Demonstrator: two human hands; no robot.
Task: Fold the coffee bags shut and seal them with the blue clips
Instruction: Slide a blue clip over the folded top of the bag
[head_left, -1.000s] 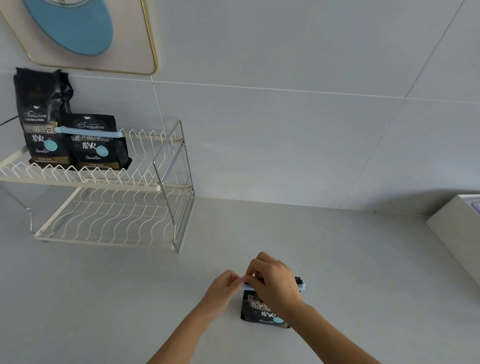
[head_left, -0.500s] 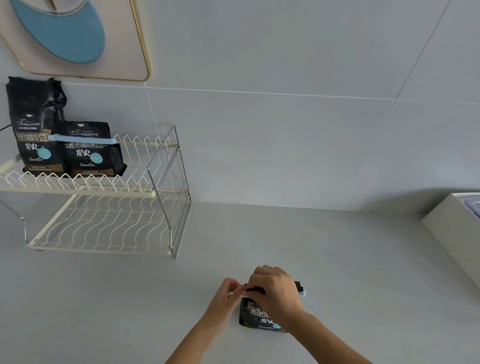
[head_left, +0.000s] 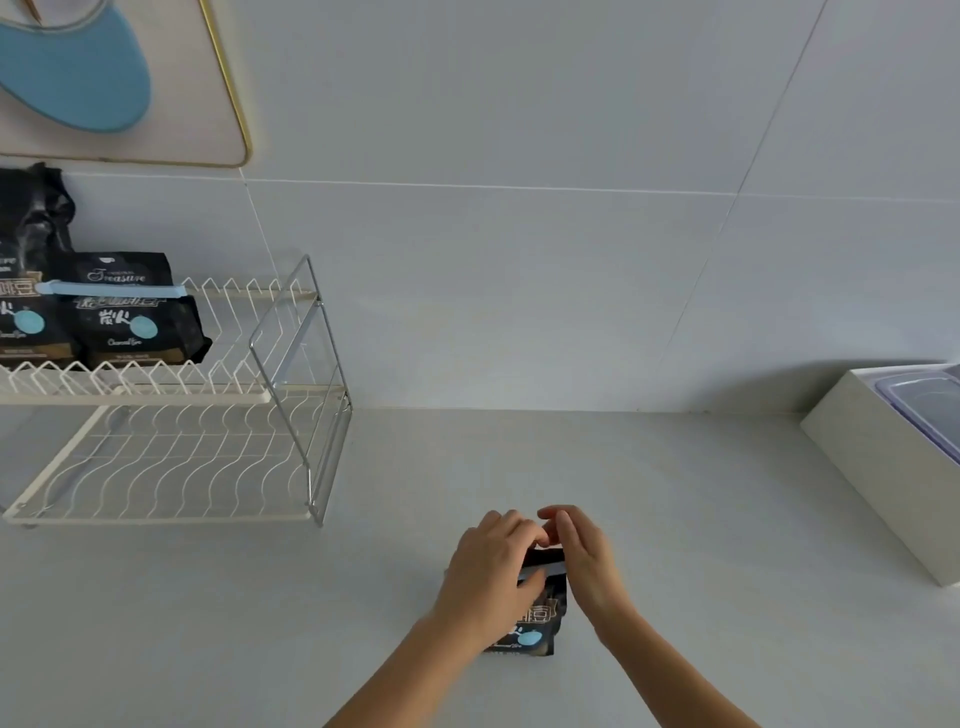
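Note:
A small black coffee bag (head_left: 535, 621) stands on the counter near the front, with a blue clip (head_left: 543, 571) across its folded top. My left hand (head_left: 491, 564) wraps the bag's left side and upper edge, thumb on the clip. My right hand (head_left: 584, 553) rests against the bag's right side, fingers over the top. On the wire rack's upper shelf stand two more black coffee bags: one (head_left: 130, 312) sealed with a blue clip (head_left: 111, 289), and a taller one (head_left: 28, 249) at the far left with an upright crumpled top.
A white two-tier wire dish rack (head_left: 208, 452) stands at the left against the tiled wall. A white box (head_left: 878, 462) holding a clear plastic container (head_left: 930, 410) sits at the right edge. A framed board with a blue shape (head_left: 78, 67) hangs upper left.
My left hand moved from the bag's left corner onto its top and side. My right hand shifted from covering the bag's front to its right side. The view tilted slightly.

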